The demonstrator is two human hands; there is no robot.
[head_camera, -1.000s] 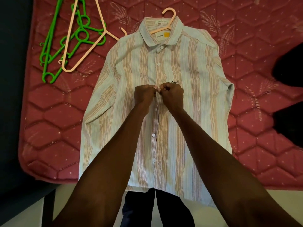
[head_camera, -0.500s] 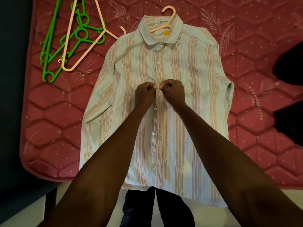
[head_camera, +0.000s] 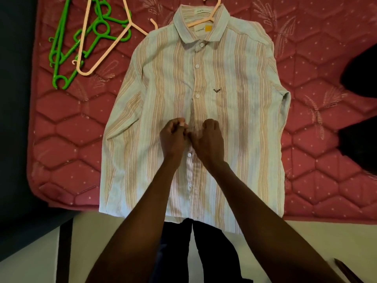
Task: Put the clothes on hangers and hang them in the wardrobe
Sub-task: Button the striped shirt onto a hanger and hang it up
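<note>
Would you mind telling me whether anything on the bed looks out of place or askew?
Nothing looks damaged. The striped shirt lies flat with a peach hanger inside its collar. The spare hangers, green and peach, lie in a crossed tangle at the mattress's upper left, and the shirt's hem overhangs the mattress edge.

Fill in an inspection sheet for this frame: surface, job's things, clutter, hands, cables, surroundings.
Surface: red quilted mattress.
Job's things: striped shirt lying flat, buttoned at the top, peach hanger inside its collar; spare peach hanger lying over green hangers at upper left.
Clutter: dark garments at right edge.
Hands: left hand and right hand pinch the shirt's placket mid-chest.
Cables: nothing seen.
Surroundings: pale floor; dark trousers below.
</note>
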